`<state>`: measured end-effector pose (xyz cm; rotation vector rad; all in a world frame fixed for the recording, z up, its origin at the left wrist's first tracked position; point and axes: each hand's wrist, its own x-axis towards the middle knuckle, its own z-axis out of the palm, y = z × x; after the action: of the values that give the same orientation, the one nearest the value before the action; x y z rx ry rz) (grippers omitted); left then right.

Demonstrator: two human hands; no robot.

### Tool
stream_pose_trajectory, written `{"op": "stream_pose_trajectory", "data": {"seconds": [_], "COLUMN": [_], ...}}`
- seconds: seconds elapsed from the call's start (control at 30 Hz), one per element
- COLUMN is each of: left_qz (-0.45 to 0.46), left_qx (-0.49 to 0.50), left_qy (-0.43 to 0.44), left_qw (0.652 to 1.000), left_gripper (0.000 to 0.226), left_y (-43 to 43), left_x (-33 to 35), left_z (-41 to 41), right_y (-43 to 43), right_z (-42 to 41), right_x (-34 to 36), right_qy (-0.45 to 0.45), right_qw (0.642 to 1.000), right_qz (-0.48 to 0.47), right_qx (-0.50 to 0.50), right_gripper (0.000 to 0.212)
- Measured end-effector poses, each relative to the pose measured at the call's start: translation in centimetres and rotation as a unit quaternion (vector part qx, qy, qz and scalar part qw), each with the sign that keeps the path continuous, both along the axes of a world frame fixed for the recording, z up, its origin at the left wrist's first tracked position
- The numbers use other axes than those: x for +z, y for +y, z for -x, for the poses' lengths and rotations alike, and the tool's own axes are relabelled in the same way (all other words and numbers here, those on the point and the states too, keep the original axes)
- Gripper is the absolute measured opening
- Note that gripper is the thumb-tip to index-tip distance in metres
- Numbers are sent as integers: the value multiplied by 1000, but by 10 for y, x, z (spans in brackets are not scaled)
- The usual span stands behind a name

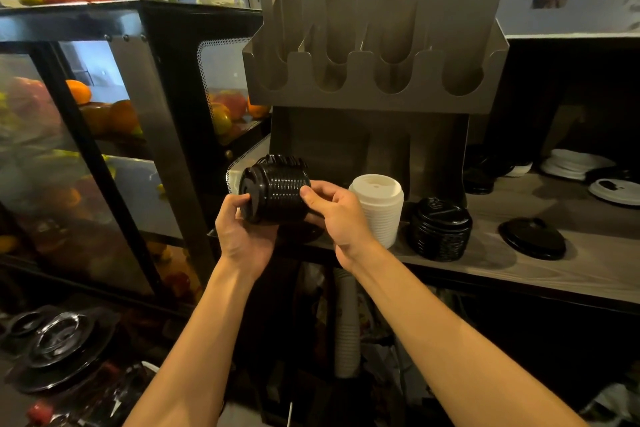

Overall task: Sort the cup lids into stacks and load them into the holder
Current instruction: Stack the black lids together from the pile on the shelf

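A stack of black cup lids [275, 192] lies on its side in the air, below the metal lid holder [375, 45]. My left hand [242, 232] grips its left end and underside. My right hand [332, 210] holds its right end, thumb on top. The holder's slots look empty. On the wooden counter [571, 253] stand a white lid stack [379, 208], partly behind my right hand, and another black lid stack [440, 229]. A single black lid [533, 237] lies further right.
A glass display case with fruit [104, 149] stands to the left. Loose white lids [575, 163] and black lids [485, 170] sit at the counter's back right. A sleeve of paper cups [346, 322] hangs under the counter. Black trays [59, 347] lie on the floor.
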<state>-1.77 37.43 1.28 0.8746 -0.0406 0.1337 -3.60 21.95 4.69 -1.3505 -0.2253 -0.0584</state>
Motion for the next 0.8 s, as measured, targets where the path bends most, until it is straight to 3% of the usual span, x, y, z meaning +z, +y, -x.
{"op": "stream_pose_trajectory", "data": {"seconds": [0.2, 0.33, 0.5, 0.6, 0.8], "left_qz": [1, -6, -9, 59, 107], "left_qx": [-7, -13, -66, -74, -91], "left_qy": [11, 1, -56, -33, 19], "left_qw": [1000, 1000, 996, 995, 990], "left_gripper": [43, 57, 92, 72, 73], "left_y": [-5, -11, -16, -20, -25], "left_x": [2, 3, 8, 10, 5], "left_z": [0, 4, 9, 11, 4], "right_y": [0, 2, -1, -1, -3], "right_z": [1, -1, 3, 4, 4], "right_x": [-7, -8, -12, -16, -20], "right_qy": [-49, -87, -171, -218, -264], "right_qw": [998, 994, 973, 948, 925], "right_qz": [31, 67, 155, 234, 263], "right_qx": [-6, 8, 7, -11, -74], "right_gripper": [15, 21, 44, 47, 48]}}
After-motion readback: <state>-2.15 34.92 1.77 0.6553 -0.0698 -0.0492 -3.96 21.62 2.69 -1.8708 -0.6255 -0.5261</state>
